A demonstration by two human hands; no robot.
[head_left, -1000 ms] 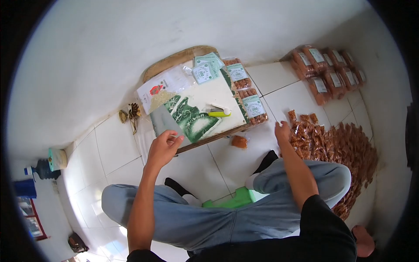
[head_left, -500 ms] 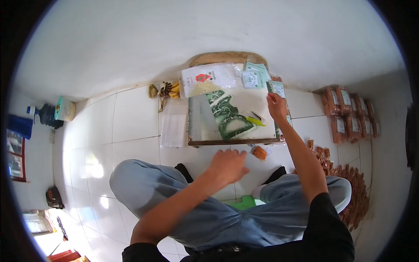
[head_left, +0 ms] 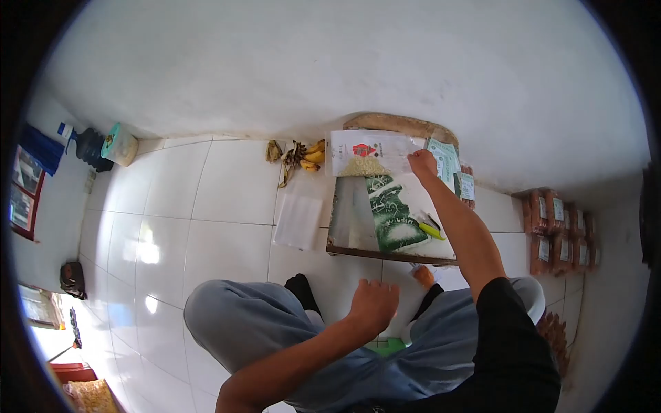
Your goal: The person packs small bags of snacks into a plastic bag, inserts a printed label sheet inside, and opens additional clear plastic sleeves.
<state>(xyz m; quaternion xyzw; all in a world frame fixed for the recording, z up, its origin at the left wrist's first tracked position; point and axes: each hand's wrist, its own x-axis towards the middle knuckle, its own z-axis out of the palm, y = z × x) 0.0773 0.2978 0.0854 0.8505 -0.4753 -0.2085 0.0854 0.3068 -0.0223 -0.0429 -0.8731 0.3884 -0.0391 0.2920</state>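
My right hand is over the back of the low table, fingers pinched together beside the clear plastic and the pale green labels; what it holds is hidden. My left hand hangs in front of the table above the floor, fingers curled in and nothing visible in them. On the table lie a printed white bag, a pile of small pale pieces, a green-and-white printed sheet and a yellow-green tool.
Bananas and a stack of clear plastic sleeves lie left of the table. Packed brown bags stand at the right wall. An orange packet is on the floor before the table. A water jug stands far left.
My right hand has moved from the table's right edge toward the labels and printed bag. My left hand's fingers have curled in from a spread pose. The view has shifted, so the table appears lower and farther right.
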